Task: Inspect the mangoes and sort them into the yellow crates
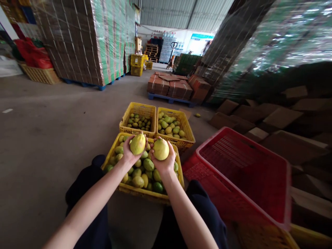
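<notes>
My left hand point(128, 152) is wrapped round a yellow-green lemon point(138, 144), its narrow tip pointing up. In my right hand point(166, 164) rests another pale yellow lemon point(161, 149), cupped from below by the fingers. Both hands are held side by side, a small gap apart, over a yellow crate point(147, 196) between my knees. Green and yellow lemons point(138, 181) fill that crate. Behind it stand two more yellow crates: the left one point(123, 121) holds small, darker green lemons point(139, 121), and the right one point(190, 133) holds larger yellow-green lemons point(168, 130).
To my right stands a red plastic crate point(243, 138), with flattened cardboard boxes point(282, 117) heaped beyond it. Cartons point(169, 86) sit on a blue pallet ahead. Tall wrapped stacks point(75, 41) rise at both sides. One loose lemon point(197, 115) lies on the floor.
</notes>
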A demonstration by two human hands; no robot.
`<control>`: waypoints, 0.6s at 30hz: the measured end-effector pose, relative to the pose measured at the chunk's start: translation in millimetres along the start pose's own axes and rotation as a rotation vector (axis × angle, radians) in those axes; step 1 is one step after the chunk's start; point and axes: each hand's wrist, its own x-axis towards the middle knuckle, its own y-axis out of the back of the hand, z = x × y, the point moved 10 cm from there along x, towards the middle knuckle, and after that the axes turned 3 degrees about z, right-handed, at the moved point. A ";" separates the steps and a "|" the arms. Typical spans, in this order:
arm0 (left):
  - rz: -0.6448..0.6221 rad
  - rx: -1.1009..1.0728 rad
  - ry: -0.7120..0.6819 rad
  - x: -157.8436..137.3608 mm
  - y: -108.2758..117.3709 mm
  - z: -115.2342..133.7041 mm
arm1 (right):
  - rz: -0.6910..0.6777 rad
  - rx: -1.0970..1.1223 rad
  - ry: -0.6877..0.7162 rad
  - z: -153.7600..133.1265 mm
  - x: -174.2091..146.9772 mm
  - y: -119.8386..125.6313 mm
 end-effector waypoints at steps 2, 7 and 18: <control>-0.006 -0.024 0.000 2.9 3.4 0.0 | 0.030 0.013 -0.005 0.5 0.7 2.3; -0.034 -0.063 0.015 5.6 7.4 0.7 | 0.000 -0.011 -0.005 -0.6 1.0 1.7; 0.362 0.107 -0.172 -1.8 61.9 21.4 | 0.203 -0.039 -0.049 -2.3 1.0 55.3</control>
